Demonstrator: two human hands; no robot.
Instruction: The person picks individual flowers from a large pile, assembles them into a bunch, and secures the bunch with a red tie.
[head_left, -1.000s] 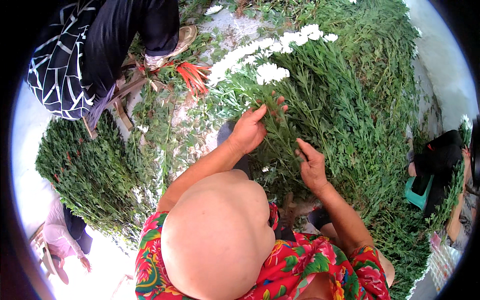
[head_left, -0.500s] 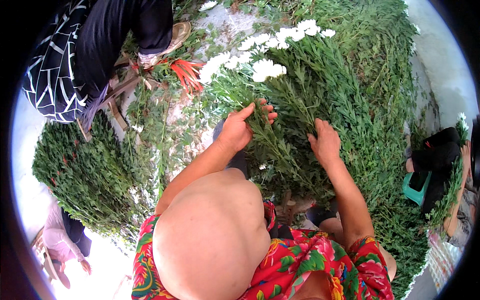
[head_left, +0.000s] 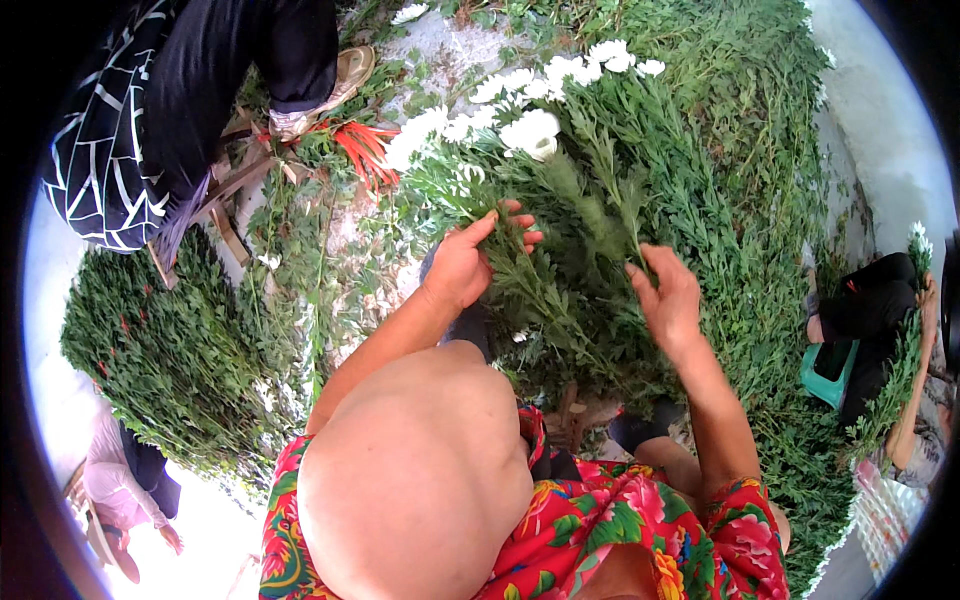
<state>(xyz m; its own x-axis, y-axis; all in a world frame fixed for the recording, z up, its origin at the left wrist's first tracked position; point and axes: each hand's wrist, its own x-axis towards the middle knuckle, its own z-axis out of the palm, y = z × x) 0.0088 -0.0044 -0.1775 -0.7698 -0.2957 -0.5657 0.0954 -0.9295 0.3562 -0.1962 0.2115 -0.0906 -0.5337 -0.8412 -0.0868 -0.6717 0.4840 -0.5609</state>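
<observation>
Cradling a bunch of leafy green stems (head_left: 535,290) between thumb and loosely curved fingers, the left hand (head_left: 465,262) sits in the middle of the scene. The right hand (head_left: 668,295), apart from it and to its right, pinches a single flower stem (head_left: 625,195) between thumb and fingers. That stem slants toward the far side, among white blooms (head_left: 520,128) lined up along the far edge of the pile.

A broad heap of cut greenery (head_left: 745,220) fills the right side, reaching to a pale wall (head_left: 895,140). Red strips (head_left: 365,152) lie on the littered ground at far left, just beside a co-worker's shoe (head_left: 350,75) and some wooden pieces (head_left: 235,190). Nearer on the left stands another dense stack of greenery (head_left: 170,340). A teal plastic item (head_left: 830,372) is at the right by another person's dark-clothed leg (head_left: 870,310).

A large, smooth, rounded shape (head_left: 415,470), hard to identify, covers much of the near side and hides part of the red floral garment (head_left: 640,520). Leaves between the hands are blurred, so where the pinched stem ends cannot be told. The people at left and right are cut off by the dark rim, and glare washes out the near left.
</observation>
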